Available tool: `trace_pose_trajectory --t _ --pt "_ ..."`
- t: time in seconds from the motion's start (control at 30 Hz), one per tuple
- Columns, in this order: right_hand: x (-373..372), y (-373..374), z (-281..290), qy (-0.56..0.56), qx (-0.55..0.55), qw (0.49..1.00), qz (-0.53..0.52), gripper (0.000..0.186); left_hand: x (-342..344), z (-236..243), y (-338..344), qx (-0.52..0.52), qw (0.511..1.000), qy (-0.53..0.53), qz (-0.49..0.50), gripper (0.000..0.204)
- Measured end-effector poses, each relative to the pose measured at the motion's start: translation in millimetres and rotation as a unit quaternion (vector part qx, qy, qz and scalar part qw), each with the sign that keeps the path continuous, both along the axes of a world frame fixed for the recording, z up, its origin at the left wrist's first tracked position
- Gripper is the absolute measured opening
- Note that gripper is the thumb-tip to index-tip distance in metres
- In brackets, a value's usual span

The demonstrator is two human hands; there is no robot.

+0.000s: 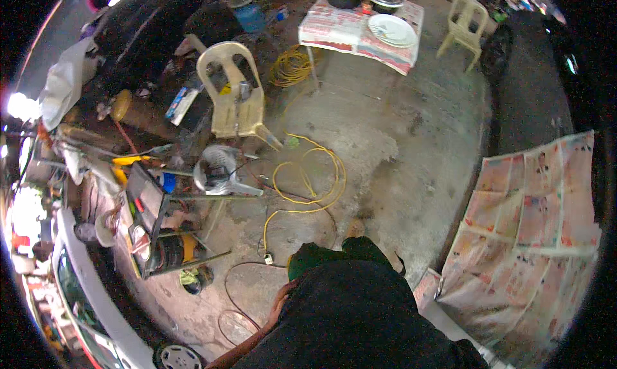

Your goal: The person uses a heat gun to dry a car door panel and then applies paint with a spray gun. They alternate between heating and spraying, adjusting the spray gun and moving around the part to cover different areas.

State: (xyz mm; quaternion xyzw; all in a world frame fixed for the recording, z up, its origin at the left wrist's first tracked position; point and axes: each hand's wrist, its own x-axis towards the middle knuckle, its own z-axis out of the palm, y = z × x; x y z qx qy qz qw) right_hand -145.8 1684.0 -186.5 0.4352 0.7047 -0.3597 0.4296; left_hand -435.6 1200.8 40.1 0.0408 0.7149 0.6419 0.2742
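My left hand (282,299) hangs against the side of my dark shirt (347,311) and green shorts (315,256) at the bottom centre; its fingers are mostly hidden there, so I cannot tell whether it holds anything. My right hand is not in view. Below me on the concrete floor lie a looped yellow cord (308,211) and a dark cable (241,264) joined at a white socket (268,258). To the left stand a fan (212,170) and a metal rack (148,208) with pots and tools.
A paper-covered table (334,35) with plates and lidded pots is ahead, between two plastic chairs (234,112) (463,22). Coiled yellow hose (289,67) lies beside it. Newspaper sheets (527,221) and a dark car (533,80) line the right; a white car (74,260) is left.
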Motion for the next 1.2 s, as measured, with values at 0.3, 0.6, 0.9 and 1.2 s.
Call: trace_pose_trajectory --t 0.3,0.6,0.9,1.2 --pt "-156 113 -52 0.237 -0.034 0.951 -0.194 0.018 -13 6 57 0.019 0.999 -0.043 0.027 0.047" --pt "-474 87 -2 0.493 -0.087 0.866 -0.006 0.025 -30 19 85 -0.017 0.998 -0.003 0.066 0.046" --pt "-393 101 -65 0.341 0.000 0.757 0.557 0.027 -139 -2 111 0.050 0.980 -0.151 0.116 0.046" --pt "-441 160 -3 -0.003 -0.072 0.997 -0.040 0.021 -434 -105 124 -0.136 0.984 -0.098 -0.062 0.033"
